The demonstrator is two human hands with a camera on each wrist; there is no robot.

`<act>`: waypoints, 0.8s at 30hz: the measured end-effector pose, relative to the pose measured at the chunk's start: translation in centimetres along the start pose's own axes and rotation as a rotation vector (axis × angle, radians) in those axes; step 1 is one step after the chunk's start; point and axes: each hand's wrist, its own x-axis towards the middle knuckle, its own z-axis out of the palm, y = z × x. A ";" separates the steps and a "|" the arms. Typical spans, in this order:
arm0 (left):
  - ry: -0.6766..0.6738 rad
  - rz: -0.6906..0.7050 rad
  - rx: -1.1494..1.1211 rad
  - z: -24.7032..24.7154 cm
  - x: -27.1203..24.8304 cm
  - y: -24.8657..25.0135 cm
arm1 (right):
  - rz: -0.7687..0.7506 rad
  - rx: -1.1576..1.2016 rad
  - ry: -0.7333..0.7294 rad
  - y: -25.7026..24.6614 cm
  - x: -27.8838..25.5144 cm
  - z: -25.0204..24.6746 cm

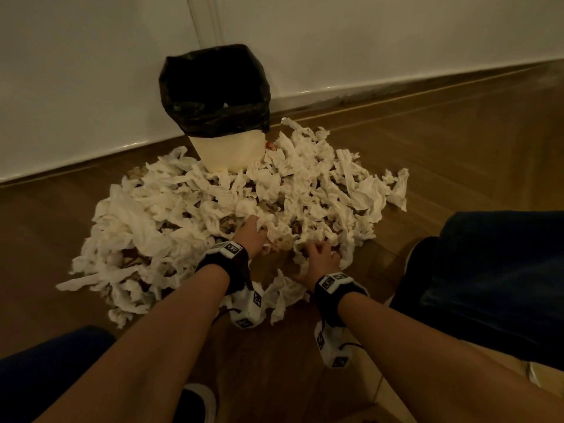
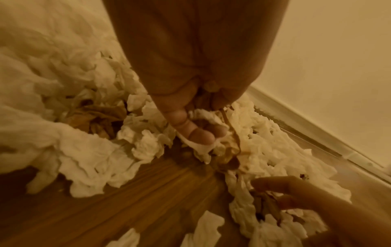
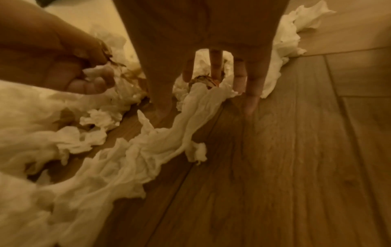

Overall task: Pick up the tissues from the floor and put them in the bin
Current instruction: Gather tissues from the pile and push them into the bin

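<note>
While bin (image 1: 227,148) waits beyond heap, gathering step: left hand (image 1: 251,236) clenches tissues (image 1: 183,215); right hand (image 1: 320,261) splayed, empty. Next: scoop, lift to bin.

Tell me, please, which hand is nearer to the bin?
Left. The left hand grips tissues mid-pile, closer to the bin; the right hand reaches at the pile's near edge.

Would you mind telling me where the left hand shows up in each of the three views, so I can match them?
Head: the left hand sits at centre, gripping tissues from the pile.
Left wrist: top centre, fingers curled round tissue.
Right wrist: upper left, clutching tissue.
Shared landmark: the bare wooden floor between both hands.
</note>
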 end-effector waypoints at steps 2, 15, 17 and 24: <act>-0.010 -0.022 -0.037 0.0 0.0 -0.2 | -0.005 -0.065 -0.061 0.0 0.1 0.1; 0.007 -0.001 0.200 0.0 0.6 -0.2 | -0.087 0.366 0.267 1.1 0.2 -2.0; 0.002 0.011 0.224 -0.1 0.5 0.0 | -0.076 0.392 0.306 1.0 0.2 -3.0; 0.058 0.022 0.188 -1.5 -0.4 0.9 | 0.041 1.018 0.187 0.8 1.2 -6.1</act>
